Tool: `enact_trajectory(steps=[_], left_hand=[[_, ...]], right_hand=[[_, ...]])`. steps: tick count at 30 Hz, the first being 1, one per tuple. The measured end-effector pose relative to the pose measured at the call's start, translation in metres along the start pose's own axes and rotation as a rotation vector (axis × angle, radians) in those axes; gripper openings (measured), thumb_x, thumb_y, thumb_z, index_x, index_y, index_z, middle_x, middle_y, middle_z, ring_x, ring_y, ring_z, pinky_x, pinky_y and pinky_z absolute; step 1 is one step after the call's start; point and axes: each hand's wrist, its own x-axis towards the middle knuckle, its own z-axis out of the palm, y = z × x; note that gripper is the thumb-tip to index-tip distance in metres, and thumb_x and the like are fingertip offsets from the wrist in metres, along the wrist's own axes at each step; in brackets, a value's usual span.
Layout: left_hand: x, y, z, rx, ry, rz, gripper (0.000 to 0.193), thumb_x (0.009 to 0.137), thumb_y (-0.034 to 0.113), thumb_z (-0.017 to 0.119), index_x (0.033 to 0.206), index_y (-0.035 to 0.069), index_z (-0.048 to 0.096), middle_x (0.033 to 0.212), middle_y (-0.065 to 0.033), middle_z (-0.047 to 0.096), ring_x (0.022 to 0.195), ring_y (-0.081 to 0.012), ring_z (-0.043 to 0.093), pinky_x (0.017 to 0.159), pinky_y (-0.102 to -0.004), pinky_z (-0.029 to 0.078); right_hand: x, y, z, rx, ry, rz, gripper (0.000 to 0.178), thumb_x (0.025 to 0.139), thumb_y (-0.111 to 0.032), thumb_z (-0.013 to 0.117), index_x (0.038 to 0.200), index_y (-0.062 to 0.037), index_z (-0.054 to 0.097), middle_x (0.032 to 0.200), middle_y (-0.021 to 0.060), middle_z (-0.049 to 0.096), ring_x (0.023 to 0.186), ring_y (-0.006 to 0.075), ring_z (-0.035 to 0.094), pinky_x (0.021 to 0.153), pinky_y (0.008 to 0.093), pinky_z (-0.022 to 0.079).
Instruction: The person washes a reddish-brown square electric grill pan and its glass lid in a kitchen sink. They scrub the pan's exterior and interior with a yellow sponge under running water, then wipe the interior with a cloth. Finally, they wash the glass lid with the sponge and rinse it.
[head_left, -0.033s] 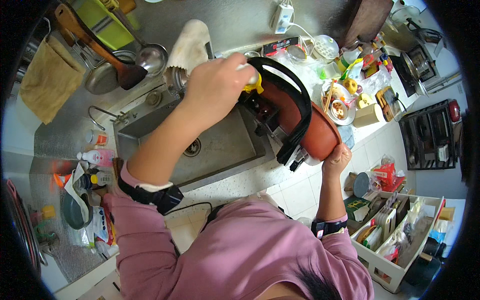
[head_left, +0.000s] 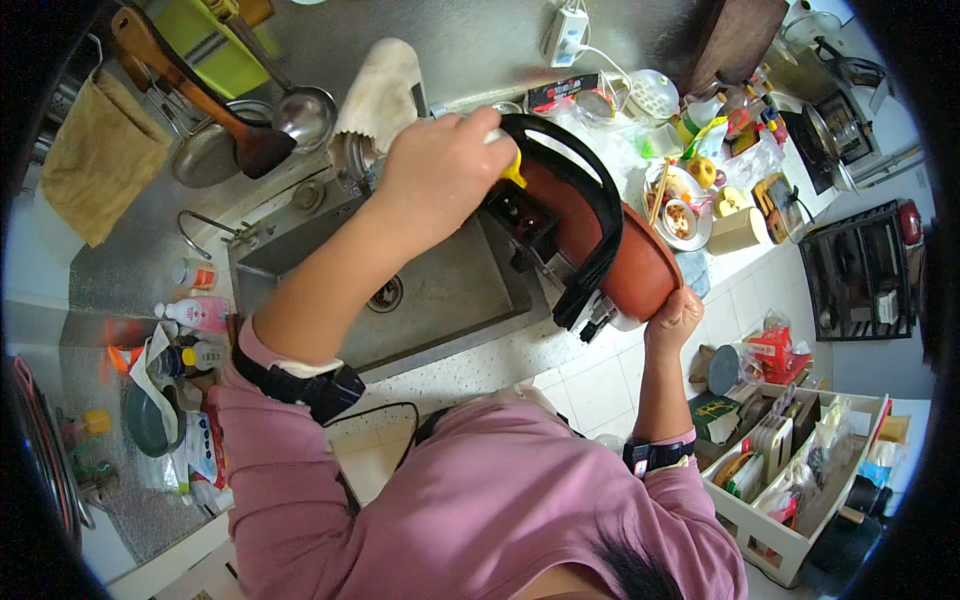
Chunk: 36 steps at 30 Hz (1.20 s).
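Observation:
A round reddish-brown appliance body (head_left: 633,260) is tilted on its side over the right end of the sink (head_left: 340,345). It has a thick black curved band (head_left: 606,205) and a dark boxy part facing the basin. My right hand (head_left: 676,315) grips its lower right rim, fingers partly hidden behind it. Near the upper left of the body, my left hand (head_left: 440,175) is closed round a white thing with a yellow part (head_left: 515,168); its kind does not show. The yellow part sits close to the body; whether it touches, I cannot tell.
A cloth-draped faucet (head_left: 375,95) stands behind the basin. Ladle (head_left: 303,118) and wooden spatula (head_left: 220,115) hang at upper left. Plates of food (head_left: 682,220), bottles and a power strip (head_left: 567,35) are to the right. A white drawer (head_left: 790,470) stands pulled out at lower right.
My left hand and forearm have shifted slightly left, and less of the yellow part shows. My right hand and the appliance body stay in place.

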Motion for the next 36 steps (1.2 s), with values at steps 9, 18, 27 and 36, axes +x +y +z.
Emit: enact_trajectory(steps=[9,18,27,36], left_hand=[[0.008,-0.007,0.024,-0.029,0.057,0.167,0.014,0.073,0.011,0.058,0.087,0.010,0.059,0.087,-0.0033,0.057,0.070,-0.0213,0.060,0.059,-0.0332,0.049],[0.047,-0.014,0.027,-0.077,0.037,0.390,0.009,0.075,0.012,0.059,0.083,0.011,0.055,0.077,-0.0047,0.054,0.070,-0.0235,0.061,0.057,-0.0366,0.050],[0.057,-0.002,0.020,-0.106,0.097,0.509,0.006,0.075,0.012,0.058,0.081,0.012,0.056,0.075,-0.0034,0.052,0.067,-0.0215,0.061,0.055,-0.0340,0.050],[0.055,0.029,0.009,-0.426,0.205,0.462,0.014,0.071,0.015,0.067,0.082,0.014,0.058,0.078,-0.0021,0.056,0.068,-0.0220,0.062,0.058,-0.0344,0.051]], right_hand=[[0.005,-0.006,0.004,0.030,0.058,0.048,0.061,0.090,-0.056,0.056,0.072,0.0017,0.061,0.062,-0.0043,0.049,0.059,0.0053,0.042,0.052,0.0229,0.032],[0.004,-0.008,0.007,0.085,0.039,0.057,0.061,0.090,-0.055,0.057,0.077,0.0041,0.065,0.063,-0.0047,0.049,0.060,0.0050,0.041,0.052,0.0228,0.032],[0.007,-0.009,0.010,-0.025,0.039,0.027,0.059,0.092,-0.052,0.056,0.078,0.0042,0.065,0.062,-0.0040,0.048,0.061,0.0055,0.041,0.053,0.0239,0.034],[0.010,-0.005,0.011,-0.045,0.068,0.009,0.057,0.092,-0.051,0.057,0.069,0.0019,0.060,0.060,-0.0044,0.047,0.059,0.0052,0.041,0.052,0.0235,0.032]])
